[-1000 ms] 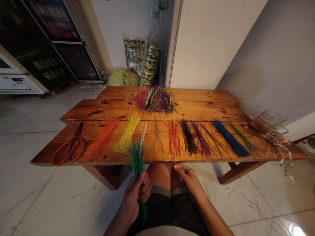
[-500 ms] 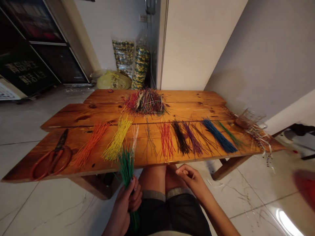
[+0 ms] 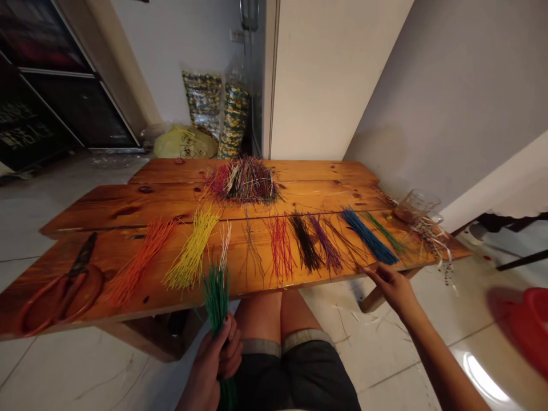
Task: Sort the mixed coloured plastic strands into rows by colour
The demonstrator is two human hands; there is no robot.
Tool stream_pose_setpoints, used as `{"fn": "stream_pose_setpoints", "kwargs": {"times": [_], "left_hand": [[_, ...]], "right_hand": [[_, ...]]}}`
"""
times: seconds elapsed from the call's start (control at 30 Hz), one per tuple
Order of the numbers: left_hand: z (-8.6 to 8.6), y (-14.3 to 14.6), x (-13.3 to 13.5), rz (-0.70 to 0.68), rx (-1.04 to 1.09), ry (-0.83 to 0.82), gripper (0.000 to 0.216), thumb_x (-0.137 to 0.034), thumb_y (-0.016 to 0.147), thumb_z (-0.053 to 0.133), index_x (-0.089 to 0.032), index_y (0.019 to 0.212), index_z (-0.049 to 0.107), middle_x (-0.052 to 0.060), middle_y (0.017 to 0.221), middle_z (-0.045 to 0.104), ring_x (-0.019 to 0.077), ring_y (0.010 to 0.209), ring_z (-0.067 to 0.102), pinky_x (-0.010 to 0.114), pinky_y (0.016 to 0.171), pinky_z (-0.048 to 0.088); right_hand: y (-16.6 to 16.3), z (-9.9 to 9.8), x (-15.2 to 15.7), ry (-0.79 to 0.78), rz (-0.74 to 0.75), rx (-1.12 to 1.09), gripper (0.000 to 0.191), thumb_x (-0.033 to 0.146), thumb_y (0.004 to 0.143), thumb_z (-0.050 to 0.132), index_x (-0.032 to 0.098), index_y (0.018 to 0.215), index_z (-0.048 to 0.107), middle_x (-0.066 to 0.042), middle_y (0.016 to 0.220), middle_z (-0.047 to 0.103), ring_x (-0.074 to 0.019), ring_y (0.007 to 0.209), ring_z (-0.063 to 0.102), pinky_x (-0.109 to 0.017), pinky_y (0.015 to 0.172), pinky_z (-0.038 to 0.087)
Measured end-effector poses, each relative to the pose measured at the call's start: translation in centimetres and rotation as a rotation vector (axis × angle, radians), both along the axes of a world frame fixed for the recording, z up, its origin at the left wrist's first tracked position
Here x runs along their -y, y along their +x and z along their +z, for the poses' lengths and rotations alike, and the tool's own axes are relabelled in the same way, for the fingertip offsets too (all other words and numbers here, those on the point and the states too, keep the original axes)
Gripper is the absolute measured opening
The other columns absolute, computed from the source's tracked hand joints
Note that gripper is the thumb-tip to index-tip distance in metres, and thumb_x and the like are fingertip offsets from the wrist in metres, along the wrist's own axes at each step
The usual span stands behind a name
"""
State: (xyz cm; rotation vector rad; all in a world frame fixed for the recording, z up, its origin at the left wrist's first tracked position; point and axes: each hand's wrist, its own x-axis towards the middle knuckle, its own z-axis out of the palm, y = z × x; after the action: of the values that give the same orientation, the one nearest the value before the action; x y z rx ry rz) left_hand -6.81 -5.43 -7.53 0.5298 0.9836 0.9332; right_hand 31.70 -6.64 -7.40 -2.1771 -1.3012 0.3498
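I have the left hand (image 3: 222, 348) wrapped firmly around a thick bundle of thin green strands (image 3: 216, 297), held upright above the dark shorts (image 3: 299, 371), its tips rising past the near edge of the brown wooden plank desk (image 3: 308, 282). The right hand (image 3: 391, 288) is well apart from it, at that same edge, thumb and forefinger brought close together beside the lower ends of a sparse spread of thin brown strands (image 3: 349, 242); I cannot tell whether a strand is caught between them. Just beyond lies a dense blue strand bundle (image 3: 370, 237), with a few loose green strands (image 3: 387, 233) to its right. Leftward from the brown ones I see purple strands (image 3: 325, 242), black strands (image 3: 305, 244), red strands (image 3: 281, 251), a few dull grey strands (image 3: 253, 245), some white strands (image 3: 225, 242) behind the held tips, a yellow bundle (image 3: 192, 248) and an orange bundle (image 3: 143, 262). Red-handled scissors (image 3: 64, 294) lie at the far left. Farther back I see a tangled multicoloured strand heap (image 3: 248, 180), and toward the right end a clear glass mug (image 3: 415, 205) near crumpled pale ribbons (image 3: 432, 237).
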Motion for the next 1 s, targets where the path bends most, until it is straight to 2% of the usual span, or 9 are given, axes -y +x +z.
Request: {"fn": "stream_pose_setpoints", "kwargs": {"times": [0.13,0.33,0.53,0.6,0.7,0.83,0.9,1.0], "left_hand": [[0.2,0.2,0.1,-0.021,0.013,0.0,0.046,-0.054,0.069,0.064,-0.019,0.06,0.035,-0.012,0.047,0.014,0.0031,0.041,0.004,0.014,0.035,0.009],[0.7,0.7,0.3,-0.065,0.038,-0.008,0.043,-0.05,0.074,0.061,-0.019,0.06,0.036,-0.012,0.046,0.014,0.003,0.039,0.005,0.014,0.034,0.009],[0.7,1.2,0.2,-0.116,0.072,0.013,0.041,-0.049,0.077,0.058,-0.019,0.06,0.036,-0.011,0.045,0.016,0.0029,0.038,0.008,0.014,0.034,0.011],[0.9,1.5,0.1,-0.133,0.09,0.022,0.04,-0.049,0.076,0.059,-0.019,0.061,0.037,-0.011,0.045,0.017,0.0026,0.037,0.009,0.014,0.034,0.011],[1.3,2.1,-0.1,-0.16,0.107,0.034,0.04,-0.049,0.076,0.059,-0.019,0.061,0.037,-0.012,0.044,0.018,0.0023,0.036,0.01,0.014,0.033,0.01],[2.0,2.9,-0.2,-0.183,0.14,0.051,0.041,-0.049,0.075,0.06,-0.019,0.061,0.037,-0.012,0.043,0.017,0.002,0.035,0.011,0.014,0.034,0.01],[2.2,3.1,-0.3,-0.186,0.161,0.059,0.04,-0.049,0.074,0.061,-0.019,0.061,0.037,-0.012,0.042,0.019,0.0018,0.034,0.011,0.015,0.033,0.01],[2.6,3.4,-0.2,-0.183,0.19,0.057,0.04,-0.048,0.073,0.062,-0.019,0.063,0.037,-0.012,0.042,0.022,0.0018,0.034,0.012,0.015,0.033,0.01]], "right_hand": [[1.9,-0.9,-0.1,-0.049,-0.005,0.083,0.044,0.063,0.071,0.051,0.021,0.071,0.062,-0.001,0.053,0.057,-0.0202,0.055,0.055,-0.027,0.052,0.034],[2.7,-1.6,0.5,-0.105,0.0,0.116,0.045,0.064,0.072,0.048,0.021,0.074,0.06,-0.004,0.062,0.063,-0.0236,0.06,0.06,-0.03,0.056,0.039],[1.1,0.4,1.5,-0.1,-0.125,0.131,0.041,0.063,0.072,0.051,0.024,0.08,0.052,-0.003,0.065,0.064,-0.0236,0.059,0.061,-0.031,0.056,0.041],[-0.2,1.2,1.5,-0.056,-0.106,0.157,0.039,0.061,0.076,0.048,0.023,0.082,0.052,-0.003,0.066,0.063,-0.0223,0.059,0.06,-0.03,0.055,0.041],[-1.5,1.8,0.2,-0.019,0.016,0.274,0.036,0.056,0.082,0.041,0.023,0.089,0.056,-0.004,0.073,0.063,-0.0204,0.06,0.059,-0.029,0.054,0.04],[-0.5,0.9,-3.5,0.037,0.164,0.462,0.035,0.047,0.086,0.039,0.021,0.092,0.061,-0.008,0.082,0.061,-0.0219,0.073,0.058,-0.031,0.061,0.042],[0.3,0.1,-5.3,0.012,0.2,0.495,0.032,0.045,0.084,0.043,0.021,0.094,0.062,-0.008,0.086,0.06,-0.0234,0.081,0.057,-0.032,0.065,0.042],[1.0,-0.8,-6.8,-0.039,0.209,0.478,0.029,0.043,0.083,0.046,0.022,0.094,0.062,-0.007,0.088,0.06,-0.0229,0.081,0.057,-0.031,0.064,0.041]]}}
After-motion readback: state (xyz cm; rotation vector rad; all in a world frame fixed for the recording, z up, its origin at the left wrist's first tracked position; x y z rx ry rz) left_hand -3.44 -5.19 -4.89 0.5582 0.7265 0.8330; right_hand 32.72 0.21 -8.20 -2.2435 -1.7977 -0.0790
